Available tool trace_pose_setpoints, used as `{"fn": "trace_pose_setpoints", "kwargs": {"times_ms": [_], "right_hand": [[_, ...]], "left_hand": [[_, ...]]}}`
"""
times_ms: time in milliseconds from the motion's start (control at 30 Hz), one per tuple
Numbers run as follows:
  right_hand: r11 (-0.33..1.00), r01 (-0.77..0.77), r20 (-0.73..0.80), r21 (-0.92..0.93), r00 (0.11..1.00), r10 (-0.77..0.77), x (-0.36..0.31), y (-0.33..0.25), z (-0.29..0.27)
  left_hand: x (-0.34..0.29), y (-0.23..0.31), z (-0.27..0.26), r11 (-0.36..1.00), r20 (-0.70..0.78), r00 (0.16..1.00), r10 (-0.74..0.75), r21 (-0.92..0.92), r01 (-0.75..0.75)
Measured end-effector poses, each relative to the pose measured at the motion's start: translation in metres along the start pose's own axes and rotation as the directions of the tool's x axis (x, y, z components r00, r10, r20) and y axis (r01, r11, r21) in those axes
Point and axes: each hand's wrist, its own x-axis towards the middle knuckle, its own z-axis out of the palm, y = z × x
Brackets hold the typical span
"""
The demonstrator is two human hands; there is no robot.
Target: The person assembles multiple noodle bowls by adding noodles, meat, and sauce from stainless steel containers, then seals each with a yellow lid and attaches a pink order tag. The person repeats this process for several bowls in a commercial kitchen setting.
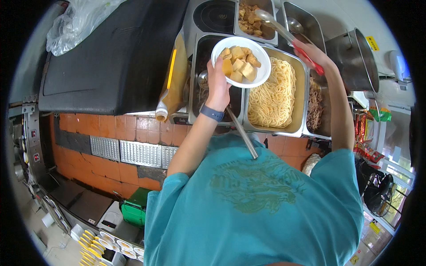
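My left hand (218, 86) grips the rim of a white bowl (266, 56), thumb over the edge. Pale yellow and light brown chunks (238, 63) lie in the bowl. My right hand (312, 52), slightly blurred, is closed around the red handle of a metal serving spoon (278, 27). The spoon's head reaches over a steel tray of brown chunks (250, 17) at the back. Under and beside the bowl is a steel pan of noodles (275, 95). A ladle (242, 133) rests in the dark pan to its left, its handle pointing toward me.
Shredded brown meat (314, 106) fills a pan at the right, near a tall steel pot (355, 62). Another steel pan (306, 20) holds a ladle. At left stand a black box (111, 66) and a yellowish container (174, 84). A green bin (135, 206) is behind me.
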Motion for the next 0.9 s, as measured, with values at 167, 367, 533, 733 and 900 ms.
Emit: {"fn": "trace_pose_setpoints", "kwargs": {"times_ms": [167, 367, 533, 733, 900], "right_hand": [[0.968, -0.027, -0.116, -0.249, 0.993, -0.002, -0.106, -0.016, 0.031], [0.797, 0.05, -0.148, -0.602, 0.974, -0.173, -0.158, -0.036, 0.063], [0.755, 0.244, -0.222, -0.609, 0.861, -0.457, -0.144, -0.037, 0.041], [0.491, 0.114, -0.182, -0.864, 0.838, -0.514, -0.034, -0.052, -0.005], [0.025, -0.106, -0.109, -0.994, 0.946, -0.305, 0.044, -0.089, 0.007]], "left_hand": [[0.013, 0.001, 0.003, 0.999, 0.001, 1.0, 0.031, 0.032, -0.031], [0.018, 0.003, 0.003, 1.0, 0.026, 1.0, 0.012, -0.002, -0.012], [0.023, 0.001, 0.0, 0.999, 0.074, 0.997, 0.029, -0.049, -0.025], [0.014, 0.001, -0.012, 0.995, 0.039, 0.999, -0.005, -0.103, 0.009], [0.001, 0.005, -0.019, 0.995, 0.034, 0.999, 0.037, -0.095, -0.034]]}}
